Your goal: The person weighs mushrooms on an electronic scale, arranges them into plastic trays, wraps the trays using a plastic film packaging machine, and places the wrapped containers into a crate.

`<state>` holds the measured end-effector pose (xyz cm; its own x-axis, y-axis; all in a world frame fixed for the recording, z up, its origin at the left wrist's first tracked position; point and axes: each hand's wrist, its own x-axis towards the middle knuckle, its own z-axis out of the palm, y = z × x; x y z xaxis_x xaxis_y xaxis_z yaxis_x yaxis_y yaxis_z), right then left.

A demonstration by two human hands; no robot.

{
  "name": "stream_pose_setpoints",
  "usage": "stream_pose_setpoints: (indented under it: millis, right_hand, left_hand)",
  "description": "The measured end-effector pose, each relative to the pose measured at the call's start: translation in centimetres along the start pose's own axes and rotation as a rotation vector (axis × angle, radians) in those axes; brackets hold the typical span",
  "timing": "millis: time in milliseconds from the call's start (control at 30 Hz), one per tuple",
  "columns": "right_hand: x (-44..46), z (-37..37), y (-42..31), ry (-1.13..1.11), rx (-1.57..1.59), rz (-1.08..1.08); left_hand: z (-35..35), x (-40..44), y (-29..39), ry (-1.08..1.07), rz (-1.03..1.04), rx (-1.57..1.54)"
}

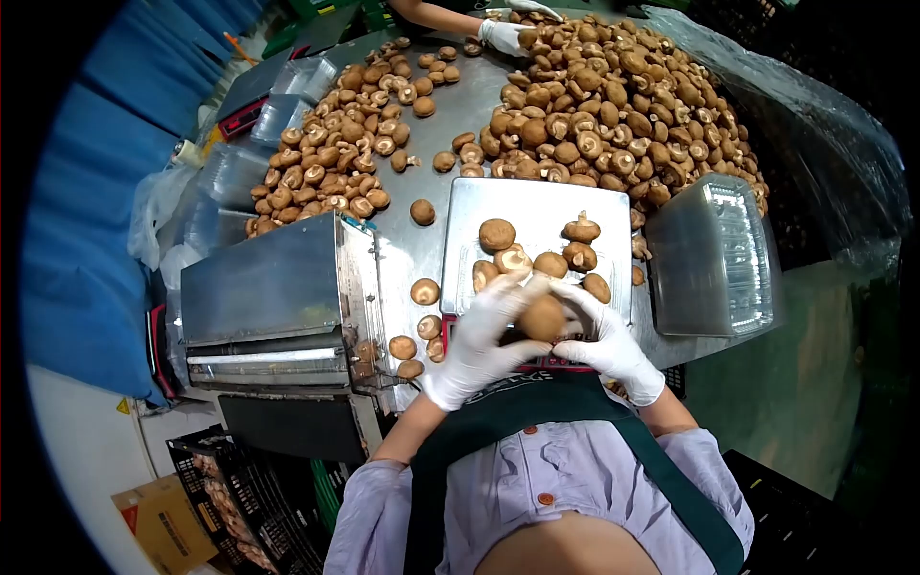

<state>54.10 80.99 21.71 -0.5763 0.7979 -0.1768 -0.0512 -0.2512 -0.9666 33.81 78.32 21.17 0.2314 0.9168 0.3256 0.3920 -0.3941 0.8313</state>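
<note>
Both my hands wear white gloves and meet over the front edge of a weighing scale [460, 206]. My left hand [484, 335] and my right hand [606, 343] curl around a brown mushroom [542, 317], its cap facing me. Their fingertips are slightly blurred, so the exact grip is hard to see. On the silver scale plate, just beyond my fingers, lie several shiitake mushrooms [496, 234], some cap up and one with its stem up [582, 227]. A faint clear tray outline shows beneath them. The scale's red display [561, 361] is partly covered by my hands.
A large mushroom heap [613, 105] fills the far right, with a smaller heap [326, 158] at left. Stacked clear trays [714, 259] stand right of the scale. A metal box-like machine [264, 278] stands left. Another person's gloved hand [503, 36] touches the large heap.
</note>
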Motion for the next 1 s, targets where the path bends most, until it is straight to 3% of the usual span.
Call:
stream_pose_setpoints:
  millis: [100,233,267,333,367,433,500,533,633,700,800,833,1000]
  right_hand:
    - [-1.7,-0.7,0.3,0.093,0.025,0.067]
    - [-5.2,-3.2,-0.4,0.268,-0.109,0.148]
    - [-6.4,-4.4,-0.4,0.283,-0.382,0.096]
    - [-8.9,-6.7,-1.3,0.173,-0.645,0.293]
    - [-10.1,-7.8,-1.3,0.113,-0.880,0.419]
    - [-12.0,-8.9,-0.3,0.127,-1.280,0.636]
    - [-13.4,-10.5,2.9,0.127,-1.625,0.708]
    - [-13.5,-10.7,3.1,0.123,-1.626,0.705]
    - [-12.1,-9.0,1.5,0.193,-1.367,0.585]
    - [-9.7,-7.5,-0.1,0.195,-1.074,0.359]
    - [-6.2,-7.1,-0.4,0.353,-1.135,0.099]
    - [-4.8,-7.1,-0.7,0.398,-1.168,-0.076]
    - [2.3,-7.4,-2.0,0.549,-1.165,-0.315]
  left_hand:
    - [0.9,1.4,-0.6,-0.054,0.151,0.104]
    - [-1.8,2.2,-1.9,0.000,-0.114,-0.001]
    - [-2.4,2.4,-3.3,0.075,-0.171,0.006]
    - [-3.0,3.0,-5.6,0.234,-0.285,-0.023]
    - [-4.0,3.6,-4.5,0.202,-0.303,0.142]
    - [-4.7,4.0,-5.7,0.154,-0.333,0.187]
    - [-4.3,4.3,-6.9,0.128,-0.312,0.190]
    - [-4.0,4.4,-7.2,0.103,-0.285,0.188]
    - [-3.0,4.6,-7.5,0.051,-0.265,0.184]
    - [-2.5,4.6,-8.1,0.018,-0.222,0.239]
    - [-2.0,4.8,-9.2,0.037,-0.157,0.306]
    - [-2.2,4.8,-9.5,0.057,-0.150,0.291]
    - [-2.5,4.7,-7.7,0.207,-0.192,0.170]
